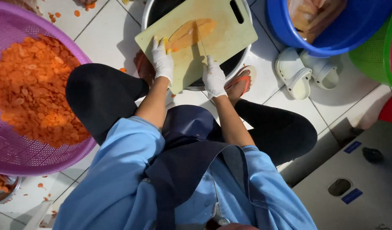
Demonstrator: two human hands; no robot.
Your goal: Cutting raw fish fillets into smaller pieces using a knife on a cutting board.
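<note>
Carrot [191, 33] orange, long, halved on board [230, 36]

1. One head-worn camera looks steeply down over the person's own chest and knees.
2. It faces the white tiled floor [106, 34] ahead, close enough that the cutting board [213, 38] sits near the top edge.
3. No second view shares the scene.

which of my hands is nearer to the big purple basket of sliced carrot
Left. The left hand presses the pale piece on the cutting board, on the side towards the purple basket. The right hand grips a knife, farther from it.
</note>
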